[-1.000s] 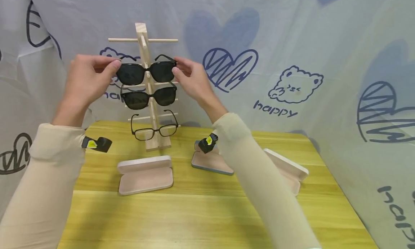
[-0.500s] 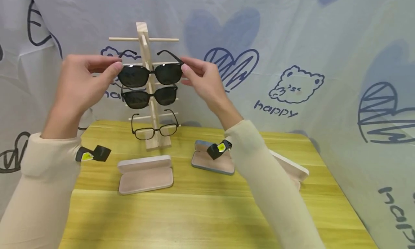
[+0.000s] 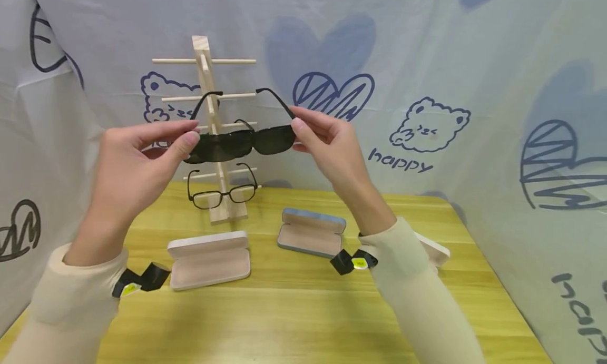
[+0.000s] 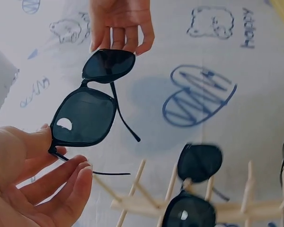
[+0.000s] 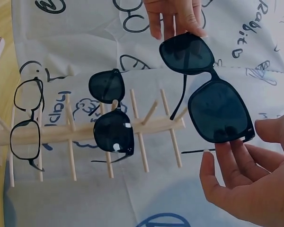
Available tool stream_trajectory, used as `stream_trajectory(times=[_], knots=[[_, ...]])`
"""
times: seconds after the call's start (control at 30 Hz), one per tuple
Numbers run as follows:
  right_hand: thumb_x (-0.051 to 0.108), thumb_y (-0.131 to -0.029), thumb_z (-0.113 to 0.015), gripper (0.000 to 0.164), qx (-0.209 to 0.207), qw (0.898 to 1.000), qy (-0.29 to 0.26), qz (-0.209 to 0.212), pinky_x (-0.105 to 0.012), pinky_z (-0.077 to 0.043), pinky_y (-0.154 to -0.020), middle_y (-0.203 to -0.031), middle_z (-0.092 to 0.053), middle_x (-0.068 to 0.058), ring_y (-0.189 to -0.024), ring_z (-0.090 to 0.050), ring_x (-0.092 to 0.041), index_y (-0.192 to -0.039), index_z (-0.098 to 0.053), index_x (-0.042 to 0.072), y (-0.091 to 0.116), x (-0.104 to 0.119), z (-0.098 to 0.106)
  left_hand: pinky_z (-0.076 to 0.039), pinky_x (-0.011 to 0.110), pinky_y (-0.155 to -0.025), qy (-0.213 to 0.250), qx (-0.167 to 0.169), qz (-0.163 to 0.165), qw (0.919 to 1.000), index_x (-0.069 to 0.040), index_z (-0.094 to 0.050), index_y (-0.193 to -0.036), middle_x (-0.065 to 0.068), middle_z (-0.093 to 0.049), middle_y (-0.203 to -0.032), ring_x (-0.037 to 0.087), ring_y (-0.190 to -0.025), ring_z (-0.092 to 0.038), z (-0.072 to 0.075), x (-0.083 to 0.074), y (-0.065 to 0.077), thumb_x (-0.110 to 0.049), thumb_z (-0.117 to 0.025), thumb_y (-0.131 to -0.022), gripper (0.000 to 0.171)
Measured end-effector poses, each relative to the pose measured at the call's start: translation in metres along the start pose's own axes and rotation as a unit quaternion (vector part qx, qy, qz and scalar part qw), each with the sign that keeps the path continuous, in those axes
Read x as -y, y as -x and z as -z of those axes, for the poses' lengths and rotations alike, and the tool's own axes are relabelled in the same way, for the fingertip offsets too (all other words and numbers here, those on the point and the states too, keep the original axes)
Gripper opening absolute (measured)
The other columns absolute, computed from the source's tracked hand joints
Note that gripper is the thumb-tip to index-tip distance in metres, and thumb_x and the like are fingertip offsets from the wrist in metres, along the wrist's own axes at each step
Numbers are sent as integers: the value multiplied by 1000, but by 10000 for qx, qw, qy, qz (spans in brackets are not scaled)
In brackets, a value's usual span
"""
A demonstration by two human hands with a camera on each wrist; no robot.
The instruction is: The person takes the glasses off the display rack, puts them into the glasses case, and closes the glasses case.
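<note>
And here I am with both hands on the black sunglasses (image 3: 275, 140), out in front of the wooden stand (image 3: 201, 43)! My left hand (image 3: 137, 169) pinches one end of the frame near the hinge, thumb in front, while my right hand (image 3: 334, 153) pinches the other end the same way, so the grip is narrow at each side. Both temples are spread, pointing away from me. From the head view the dark lenses overlap, and I can't quite make out where my pair ends and the second sunglasses (image 5: 113, 130) begin, but the wrist views put them apart: that other pair hangs on the stand's pegs. Lower down, it's the clear-lens glasses (image 3: 207, 199), perched on pegs near the base. Down on the wooden table (image 3: 294, 311), a white case (image 3: 211, 269) lies with its lid up in front of the stand, a blue case (image 3: 310, 237) sits open to the right, and a third case (image 3: 433, 251) peeks out from behind my right sleeve (image 3: 417, 290).
</note>
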State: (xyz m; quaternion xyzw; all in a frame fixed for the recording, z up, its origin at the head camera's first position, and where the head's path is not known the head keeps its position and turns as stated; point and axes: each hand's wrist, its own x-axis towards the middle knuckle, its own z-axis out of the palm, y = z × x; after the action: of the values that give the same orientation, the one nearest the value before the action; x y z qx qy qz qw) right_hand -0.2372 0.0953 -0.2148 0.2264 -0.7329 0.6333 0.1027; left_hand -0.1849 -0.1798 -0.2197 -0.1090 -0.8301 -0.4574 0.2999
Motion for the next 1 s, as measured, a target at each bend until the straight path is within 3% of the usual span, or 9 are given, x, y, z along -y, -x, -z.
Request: stream_trajectory(times=[0.17, 0.37, 0.5, 0.67, 0.87, 1.0], knots=[[13, -104, -61, 39, 42, 10000, 73, -40, -25, -60, -94, -135, -69, -14, -100, -71, -7, -142, -62, 4, 22, -5, 14, -53, 5, -75, 180, 155, -206, 9995, -15, -79, -119, -25, -75, -101, -10, -83, -70, -14, -2, 14, -26, -76, -95, 27], [13, -104, -61, 40, 9, 9997, 61, -252, -28, -61, -94, -132, -70, -17, -103, -71, -8, -144, -60, 7, 43, -18, 26, -56, 8, -79, 307, 467, -349, 9978, -14, -79, -119, -2, -80, -108, -7, -86, -71, -32, 0, 25, -22, -73, -98, 24], [14, -104, -62, 41, -120, 9991, 149, -391, -27, -59, -98, -129, -71, -16, -110, -71, -11, -145, -60, 10, 59, -30, 33, -57, 9, -79, 429, 776, -308, 9956, -11, -77, -121, 8, -79, -113, -7, -89, -69, -46, 5, 34, -20, -71, -99, 25], [14, -104, -62, 44, -170, 9984, 246, -488, -20, -54, -103, -130, -71, -16, -114, -69, -9, -147, -58, 10, 74, -43, 37, -56, 8, -78, 562, 934, -196, 9939, -9, -77, -121, 9, -79, -111, -9, -89, -67, -59, 10, 43, -18, -72, -98, 25], [7, -101, -65, 47, -308, 9977, 478, -378, -19, -57, -96, -129, -70, -16, -107, -67, -6, -147, -57, 7, 87, -55, 39, -62, 22, -67, 1038, 1079, 9, 9887, -2, -76, -121, 16, -78, -113, -3, -77, -70, -74, 16, 52, -11, -72, -97, 25], [8, -99, -68, 49, -402, 9960, 730, -324, -19, -58, -94, -129, -70, -15, -108, -65, -7, -147, -57, 6, 95, -64, 40, -64, 28, -65, 1196, 1172, 100, 9858, -1, -74, -122, 17, -77, -115, -4, -78, -70, -86, 22, 57, -8, -71, -97, 26]])
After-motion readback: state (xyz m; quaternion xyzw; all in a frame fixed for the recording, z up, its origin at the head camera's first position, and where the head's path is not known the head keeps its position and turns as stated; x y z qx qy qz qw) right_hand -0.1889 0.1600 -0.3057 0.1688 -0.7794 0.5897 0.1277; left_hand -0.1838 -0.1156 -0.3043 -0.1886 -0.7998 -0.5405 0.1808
